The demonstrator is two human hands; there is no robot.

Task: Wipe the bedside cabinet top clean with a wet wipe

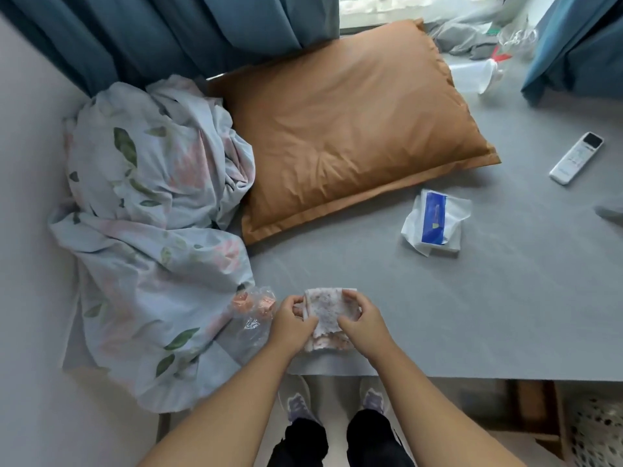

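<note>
- The broad grey sheeted bed surface (438,315) fills the view in front of you; no bedside cabinet top is visible, so you can't yet tell where the wiping surface lies.
- The rust-orange fabric pillow (354,129) and the crumpled pale floral duvet (151,214) lie beyond and to the left of your hands, both apart from them.
- The white and blue soft plastic wet-wipe pack (435,220) sits on the sheet well to your right, its flap looking open.
- The crinkled clear plastic wrapper with orange bits (253,308) lies just beside your left hand.
- Your left hand (290,323) and right hand (362,323) are both closed on the white, pink-speckled wet wipe (325,311), pinching opposite edges just above the sheet near the bed's front edge.
- Expect the wipe to be light, limp and damp, likely to cling to itself and tear if pulled hard. Hold it by its edges to spread it, then flat under your fingers to wipe.
</note>
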